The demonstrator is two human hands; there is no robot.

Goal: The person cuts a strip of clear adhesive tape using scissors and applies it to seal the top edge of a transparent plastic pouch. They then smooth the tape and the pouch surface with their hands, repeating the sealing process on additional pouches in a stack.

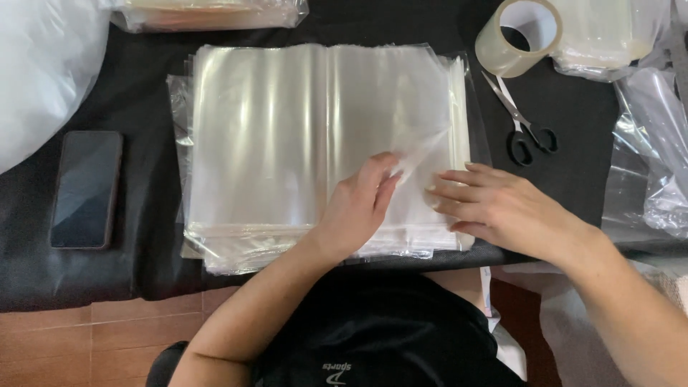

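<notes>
Clear plastic bags [287, 143] lie in a thick, glossy stack across the middle of the frame on a black table cover [143, 272], their edges slightly fanned at the left and lower sides so single sheets are hard to count. White plastic sheeting [36, 72] bulges in the upper left corner, cut off by the frame, and crumpled clear wrap [652, 165] fills the right edge, its shape hard to make out. Another flat pack of bags [208, 14] at the top is cut off by the upper edge. Right hand [502, 204] rests flat on the right part of the stack, fingers spread and pressing down, hiding the lower right corner. Left hand [362, 208] sits at centre, thumb and fingers pressed together, pinching the lifted corner of the top bag [423, 147], which curls up thin and translucent. A dark phone [86, 188] lies screen up at the left, well apart from the stack. A roll of clear tape [519, 36] stands at the upper right, and black-handled scissors [519, 118] lie just below it, near the stack's right edge.
</notes>
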